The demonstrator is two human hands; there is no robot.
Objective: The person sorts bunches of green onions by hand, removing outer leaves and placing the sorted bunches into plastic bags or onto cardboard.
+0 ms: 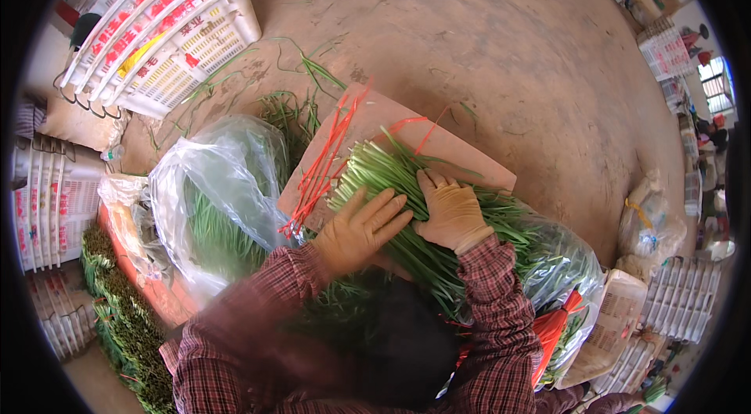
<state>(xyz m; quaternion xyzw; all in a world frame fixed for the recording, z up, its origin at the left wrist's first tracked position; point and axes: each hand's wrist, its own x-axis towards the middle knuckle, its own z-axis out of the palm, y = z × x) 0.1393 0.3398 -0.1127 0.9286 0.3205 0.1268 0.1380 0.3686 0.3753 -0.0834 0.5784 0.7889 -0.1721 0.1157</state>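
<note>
A thick bunch of garlic chives [405, 197] lies across a reddish-brown board [457, 147], pale cut ends to the upper left and green leaves trailing lower right. My gloved right hand [452, 209] is closed over the middle of the bunch, its fingers curled onto the stems. Just below the pale ends, my gloved left hand [365, 229] is held flat with fingers extended, its fingertips by the near side of the stems; whether it presses on them I cannot tell. Strands of red plastic string [328, 159] lie along the board's left side.
Left of the board stands a clear plastic bag [220, 197] of greens; another plastic bag [557, 255] with greens and a red string bundle [554, 332] is at right. Stacked white baskets [176, 33] stand upper left. Tied bunches [120, 308] line the lower left. Loose leaves litter the floor.
</note>
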